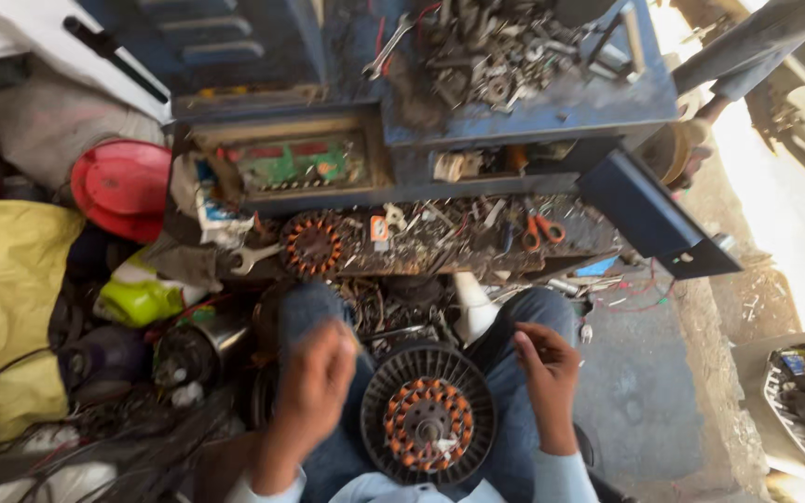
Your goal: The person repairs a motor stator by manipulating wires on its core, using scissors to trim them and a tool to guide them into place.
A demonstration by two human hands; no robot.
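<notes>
The head camera looks straight down at a person seated on the ground with knees apart in blue jeans. Between the knees lies a round black finned motor stator with orange copper windings (428, 414), flat on its face, its ring of coils turned up toward the camera.

The left hand (314, 387) hovers just beside the stator's left edge, over the left knee. It is blurred, so I cannot tell whether its fingers are spread or closed, or whether they pinch anything. The right hand (547, 373) is raised just beside the stator's upper right edge, fingers loosely curled and a little apart, holding nothing that shows and not touching the stator.

Ahead of the knees stands a worn blue metal workbench (533, 112) heaped with bolts, nuts and spanners. On its lower shelf lie a second, smaller stator with orange coils (313, 244) and a pair of orange-handled scissors (540, 230), well apart from each other among scrap. To the left sit a red hard hat (123, 186), a yellow cloth sack (11, 307) and a lime-green plastic housing (142, 300). At the top right, another person's hand (691, 149) in a grey sleeve rests by the bench corner.
</notes>
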